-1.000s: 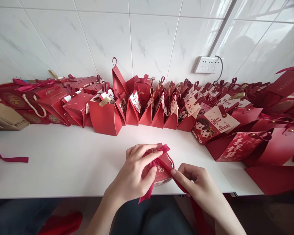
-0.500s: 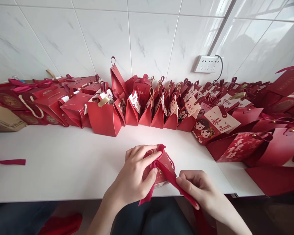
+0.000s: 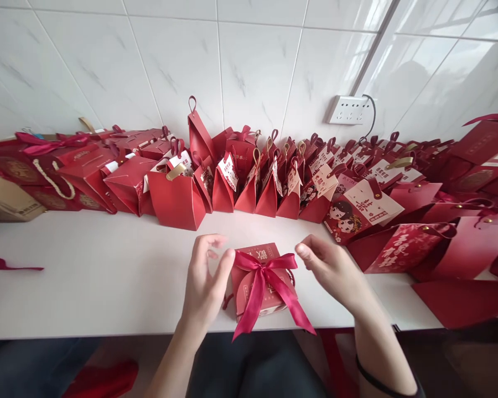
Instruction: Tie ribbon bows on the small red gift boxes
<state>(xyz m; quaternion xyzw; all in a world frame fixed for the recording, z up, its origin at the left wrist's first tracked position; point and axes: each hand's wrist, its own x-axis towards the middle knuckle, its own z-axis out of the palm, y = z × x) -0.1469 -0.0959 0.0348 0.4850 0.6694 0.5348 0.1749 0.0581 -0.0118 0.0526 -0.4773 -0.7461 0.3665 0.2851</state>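
A small red gift box (image 3: 243,309) with gold lettering lies on the white table near its front edge. A magenta satin ribbon bow (image 3: 265,271) sits across its top, both loops spread and both tails hanging over the front. My left hand (image 3: 205,276) is beside the box's left edge, thumb and fingers apart, the thumb close to the left loop. Just past the right loop, my right hand (image 3: 330,268) has loosely curled fingers and no ribbon visible in it. Part of a twisted red cord handle shows at the box's right side.
Rows of red gift boxes (image 3: 176,199) line the wall, and more red bags (image 3: 415,249) crowd the right side. A loose ribbon piece (image 3: 12,265) lies at the left. A brown paper bag (image 3: 10,196) stands behind it. A power strip (image 3: 351,109) is on the tiled wall.
The ribbon has gone from a partly covered knot with loose ends to a spread bow. Both hands have let go of it, the left drawing back leftward, the right rising.
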